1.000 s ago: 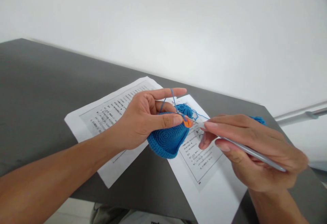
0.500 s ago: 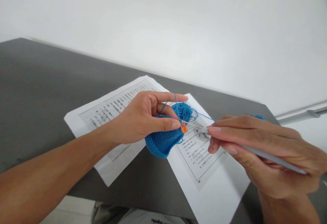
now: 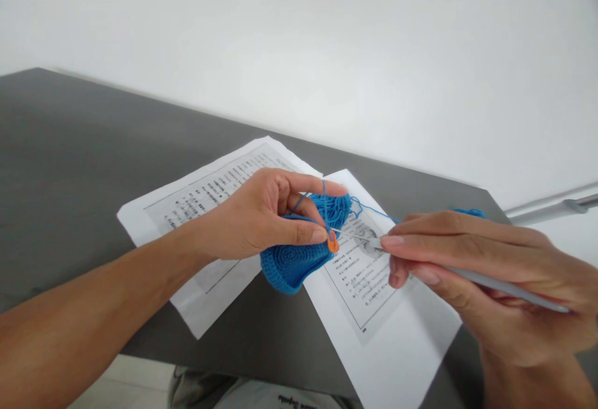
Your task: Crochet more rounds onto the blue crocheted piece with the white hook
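Note:
My left hand (image 3: 271,213) pinches the upper edge of a blue crochet piece (image 3: 292,266) between thumb and fingers. Its index finger is stretched out, with a strand of blue yarn (image 3: 324,200) looped over it. An orange stitch marker (image 3: 332,242) hangs from the edge of the piece, just beyond the thumb tip. My right hand (image 3: 486,266) grips a crochet hook (image 3: 504,289) with a grey handle, like a pen. The hook's thin metal tip reaches the work beside the left thumb; the exact stitch is too small to make out.
Two printed sheets lie on the dark grey table, a left sheet (image 3: 187,303) and a right sheet (image 3: 392,347), under my hands. A blue yarn bundle (image 3: 339,210) rests behind the work. More blue yarn (image 3: 469,213) shows past my right hand. A white wall (image 3: 299,54) borders the table (image 3: 93,141).
The crochet piece and my left hand have shifted slightly; the index finger has dipped a little. My right hand with the hook has moved slightly right. The orange marker now hangs a little lower.

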`<state>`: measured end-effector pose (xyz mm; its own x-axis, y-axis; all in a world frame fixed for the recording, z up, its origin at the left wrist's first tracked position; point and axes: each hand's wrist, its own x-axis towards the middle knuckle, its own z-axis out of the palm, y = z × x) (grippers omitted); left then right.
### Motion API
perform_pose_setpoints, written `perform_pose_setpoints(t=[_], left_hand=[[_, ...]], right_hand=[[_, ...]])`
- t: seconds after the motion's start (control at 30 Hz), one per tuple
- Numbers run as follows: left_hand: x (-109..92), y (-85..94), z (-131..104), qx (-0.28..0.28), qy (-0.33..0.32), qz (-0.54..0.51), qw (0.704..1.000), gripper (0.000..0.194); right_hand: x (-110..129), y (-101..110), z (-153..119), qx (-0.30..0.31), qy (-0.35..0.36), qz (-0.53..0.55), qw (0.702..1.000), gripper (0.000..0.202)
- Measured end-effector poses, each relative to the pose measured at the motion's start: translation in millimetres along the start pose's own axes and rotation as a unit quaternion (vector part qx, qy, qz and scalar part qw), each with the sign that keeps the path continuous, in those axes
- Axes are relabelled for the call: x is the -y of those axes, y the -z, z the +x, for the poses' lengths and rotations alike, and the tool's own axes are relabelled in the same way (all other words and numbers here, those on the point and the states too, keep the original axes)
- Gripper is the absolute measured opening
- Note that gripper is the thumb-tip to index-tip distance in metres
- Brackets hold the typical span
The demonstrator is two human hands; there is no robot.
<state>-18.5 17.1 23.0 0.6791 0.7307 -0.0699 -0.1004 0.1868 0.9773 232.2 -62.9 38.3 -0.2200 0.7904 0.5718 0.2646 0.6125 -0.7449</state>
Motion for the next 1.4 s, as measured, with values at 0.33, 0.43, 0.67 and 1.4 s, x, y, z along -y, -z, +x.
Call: perform_pose_setpoints(t=[0.33,0.43,0.67,1.4], left_hand=[[2,3.1,5,0.033,0.019,0.014,0.999,0.044],[2,3.5,3,0.036,0.017,0.028,0.999,0.04],[1,0.7,2,0.014,0.014,0.019,1.0,0.04],[9,-29.6,-4,-0.139,-0.039,-0.032,0.989,0.051]], right_hand=[[1,10,8,0.087,0.115,-0.122,0.982,0.046],[2,9,6,0.078,0.094,-0.092,0.988,0.045],[-4,6,7,0.042,-0.037,0.072,0.996,0.023],[-13,-55,9,-0.099,-0.212,0.352,0.906,0.016]])
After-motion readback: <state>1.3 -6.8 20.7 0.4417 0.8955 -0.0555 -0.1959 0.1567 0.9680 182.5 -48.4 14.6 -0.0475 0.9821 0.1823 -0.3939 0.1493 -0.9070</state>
